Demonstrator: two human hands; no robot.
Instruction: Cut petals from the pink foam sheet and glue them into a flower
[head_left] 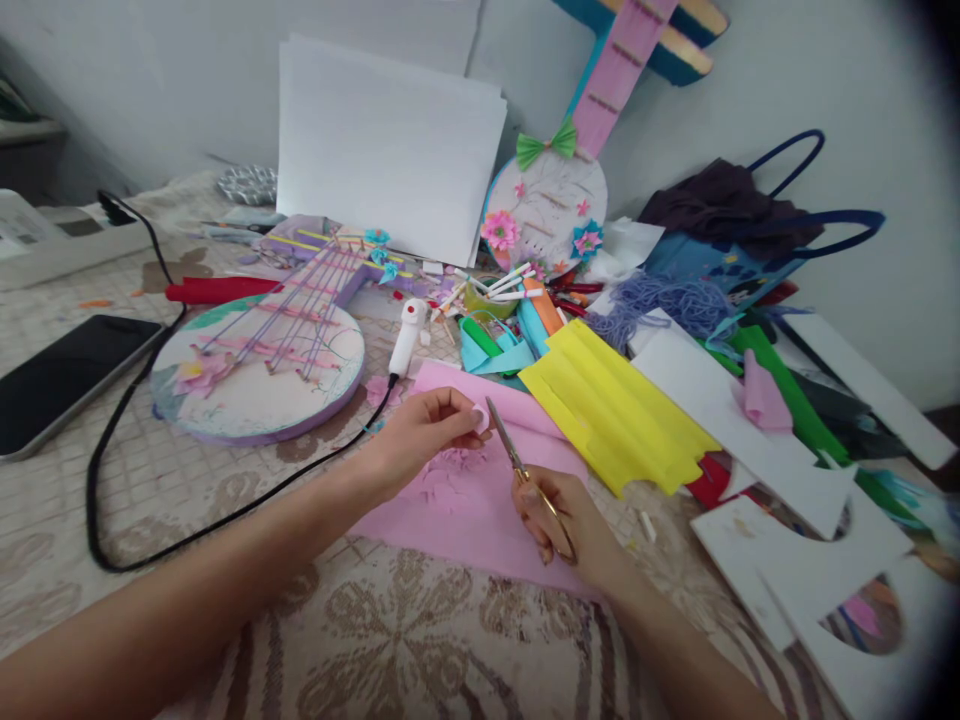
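Tablecloth (352, 655) (flower-patterned), pink paper (487, 532) atop, scissors (512, 452) above, pale wall (202, 80) behind

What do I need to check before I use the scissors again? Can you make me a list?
1. Left hand has the small piece: ok, pinched at the fingertips.
2. Right hand has the scissors: ok, held by the gold handle.
3. Scissor tip well away from your left fingers: not ok, it points up close beside them.
4. Pink sheet under your work: ok, it's below both hands.
5. Cord clear of the blades: ok, it runs off to the left.
6. White tool switched off: cannot tell.
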